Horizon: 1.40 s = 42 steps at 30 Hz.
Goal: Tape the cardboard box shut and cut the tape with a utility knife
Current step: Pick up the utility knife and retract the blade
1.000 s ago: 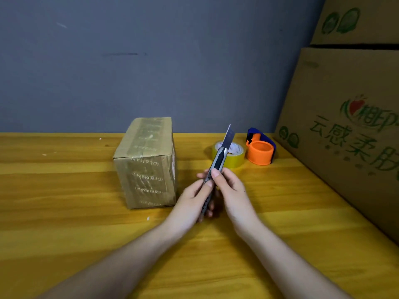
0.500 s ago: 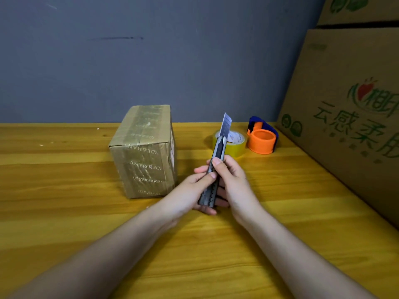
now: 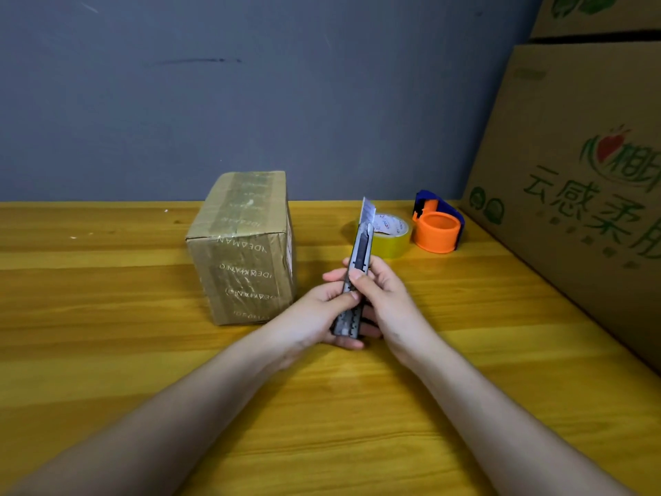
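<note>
Box (image 3: 246, 248) sits taped shut, no tape trailing. Both hands, left (image 3: 314, 316) and right (image 3: 382, 298), grip the knife (image 3: 357, 277), fingers curled round it, blade out; sealing looks finished.

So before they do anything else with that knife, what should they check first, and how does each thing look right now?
1. Utility knife firmly held: ok, the left hand and right hand both grip its handle.
2. Blade pointing away from the person: ok, it points up and away, partly extended.
3. Fingers clear of the blade: ok, all sit on the handle below it.
4. Small cardboard box taped shut: ok, printed tape covers its top and front.
5. Tape already cut free: cannot tell, though the yellow tape roll sits apart from the box.
6. Blade lock set: cannot tell.
</note>
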Motion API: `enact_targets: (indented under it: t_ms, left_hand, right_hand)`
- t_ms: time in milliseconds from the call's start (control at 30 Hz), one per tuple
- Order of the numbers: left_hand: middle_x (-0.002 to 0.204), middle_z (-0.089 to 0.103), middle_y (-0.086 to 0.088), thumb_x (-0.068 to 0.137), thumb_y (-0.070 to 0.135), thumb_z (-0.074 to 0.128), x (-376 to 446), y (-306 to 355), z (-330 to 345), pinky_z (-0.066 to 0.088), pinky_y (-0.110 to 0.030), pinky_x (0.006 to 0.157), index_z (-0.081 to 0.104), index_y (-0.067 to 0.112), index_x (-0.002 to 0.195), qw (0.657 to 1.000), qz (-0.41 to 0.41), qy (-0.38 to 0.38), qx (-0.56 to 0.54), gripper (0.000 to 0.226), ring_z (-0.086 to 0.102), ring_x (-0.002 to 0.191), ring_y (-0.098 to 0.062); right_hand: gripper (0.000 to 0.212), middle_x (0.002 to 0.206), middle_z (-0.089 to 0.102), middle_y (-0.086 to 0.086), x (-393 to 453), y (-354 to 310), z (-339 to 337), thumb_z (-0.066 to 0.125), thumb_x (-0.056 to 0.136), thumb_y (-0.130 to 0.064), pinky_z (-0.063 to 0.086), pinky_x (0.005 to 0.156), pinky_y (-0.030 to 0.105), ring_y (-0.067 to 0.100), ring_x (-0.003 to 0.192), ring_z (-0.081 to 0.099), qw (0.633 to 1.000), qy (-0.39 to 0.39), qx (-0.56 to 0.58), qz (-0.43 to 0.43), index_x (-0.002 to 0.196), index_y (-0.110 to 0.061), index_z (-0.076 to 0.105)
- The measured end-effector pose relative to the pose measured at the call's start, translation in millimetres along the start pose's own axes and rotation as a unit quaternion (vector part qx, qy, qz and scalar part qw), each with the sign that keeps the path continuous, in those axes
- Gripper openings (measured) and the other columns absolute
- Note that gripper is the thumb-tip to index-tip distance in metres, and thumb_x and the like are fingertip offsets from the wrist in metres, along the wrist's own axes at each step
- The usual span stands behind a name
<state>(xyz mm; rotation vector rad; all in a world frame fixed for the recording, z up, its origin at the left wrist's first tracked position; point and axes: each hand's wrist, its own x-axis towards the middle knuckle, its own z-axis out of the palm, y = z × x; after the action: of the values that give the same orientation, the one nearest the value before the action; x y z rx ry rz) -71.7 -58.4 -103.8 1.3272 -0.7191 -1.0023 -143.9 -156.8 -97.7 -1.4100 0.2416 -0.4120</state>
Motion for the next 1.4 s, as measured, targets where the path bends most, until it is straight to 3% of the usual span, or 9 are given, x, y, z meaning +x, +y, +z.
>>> enact_targets:
  t_ms: [200,400,633,800,1000,1067,1200,1333,1400]
  left_hand:
    - [0.096,0.070,-0.006,0.099,0.006,0.037,-2.1,1.0,-8.6,0.059,-0.031,0.071,0.057,0.017,0.109,0.998,0.001,-0.055,-0.001,0.025,0.071,0.082,-0.018]
    - [0.099,0.070,-0.007,0.099,0.005,0.038,1.0,-1.2,-9.1,0.059,-0.031,0.071,0.056,0.019,0.113,0.998,0.006,-0.062,0.008,0.027,0.071,0.085,-0.020]
    - [0.106,0.070,-0.005,0.091,-0.014,0.042,-1.0,0.6,-16.6,0.058,-0.032,0.082,0.057,0.016,0.117,0.994,-0.005,-0.110,-0.012,0.042,0.070,0.097,-0.022]
    - [0.109,0.066,-0.005,0.088,-0.018,0.044,-0.6,-0.1,-18.7,0.057,-0.033,0.086,0.048,0.006,0.128,0.993,-0.006,-0.115,-0.004,0.047,0.069,0.098,-0.019]
    - [0.107,0.069,0.004,0.085,-0.019,0.048,-1.5,-0.3,-18.8,0.057,-0.031,0.086,0.052,0.016,0.119,0.993,0.000,-0.119,-0.002,0.049,0.069,0.097,-0.017]
    - [0.106,0.069,0.006,0.085,-0.020,0.047,-1.8,-0.4,-19.0,0.057,-0.030,0.085,0.052,0.016,0.119,0.993,-0.001,-0.120,-0.001,0.050,0.070,0.096,-0.016]
    - [0.099,0.070,0.004,0.087,-0.020,0.044,-1.9,-1.2,-19.8,0.057,-0.030,0.085,0.043,0.007,0.130,0.994,0.005,-0.108,-0.022,0.052,0.071,0.091,-0.015]
    - [0.079,0.073,0.003,0.090,-0.016,0.043,-3.2,-3.4,-17.3,0.057,-0.031,0.082,0.034,0.006,0.132,0.996,0.020,-0.088,-0.020,0.049,0.072,0.081,-0.015]
    - [0.081,0.072,0.002,0.090,-0.014,0.045,-3.0,-3.7,-17.0,0.057,-0.032,0.084,0.032,0.008,0.133,0.996,0.019,-0.087,-0.014,0.050,0.072,0.084,-0.017]
  right_hand:
    - [0.032,0.118,0.068,0.001,2.3,0.6,-8.3,0.043,0.099,-0.011,0.058,0.074,0.026,0.013,0.098,0.068,0.997,-0.077,0.004,0.025,0.129,-0.018,0.047]
    - [0.027,0.116,0.069,0.007,3.5,4.4,-10.9,0.045,0.098,-0.009,0.058,0.070,0.027,0.015,0.093,0.070,0.998,-0.061,0.010,0.029,0.123,-0.018,0.051]
    - [0.055,0.127,0.062,0.011,4.8,6.2,-15.7,0.050,0.092,0.004,0.056,0.082,0.030,0.021,0.100,0.066,0.992,-0.117,-0.034,0.030,0.136,-0.027,0.038]
    - [0.067,0.125,0.063,0.010,7.7,9.9,-20.7,0.054,0.090,0.005,0.057,0.083,0.028,0.019,0.105,0.065,0.989,-0.135,-0.039,0.046,0.142,-0.031,0.031]
    - [0.078,0.129,0.055,0.024,10.2,13.7,-23.4,0.058,0.087,0.007,0.056,0.082,0.028,0.021,0.106,0.063,0.987,-0.143,-0.053,0.043,0.146,-0.031,0.024]
    - [0.078,0.126,0.056,0.024,10.7,15.3,-24.7,0.059,0.086,0.007,0.056,0.083,0.028,0.021,0.106,0.062,0.987,-0.143,-0.055,0.038,0.146,-0.029,0.024]
    - [0.064,0.102,0.060,0.003,10.0,18.0,-22.6,0.057,0.087,0.006,0.055,0.077,0.019,0.005,0.090,0.065,0.990,-0.110,-0.080,0.019,0.141,-0.019,0.033]
    - [0.046,0.108,0.059,-0.001,7.7,17.1,-20.7,0.056,0.089,0.004,0.049,0.091,0.021,0.005,0.100,0.057,0.990,-0.103,-0.097,-0.006,0.131,-0.013,0.045]
    - [0.044,0.111,0.058,-0.001,7.0,16.1,-21.9,0.056,0.089,0.004,0.048,0.093,0.022,0.007,0.104,0.055,0.990,-0.103,-0.096,-0.008,0.129,-0.013,0.047]
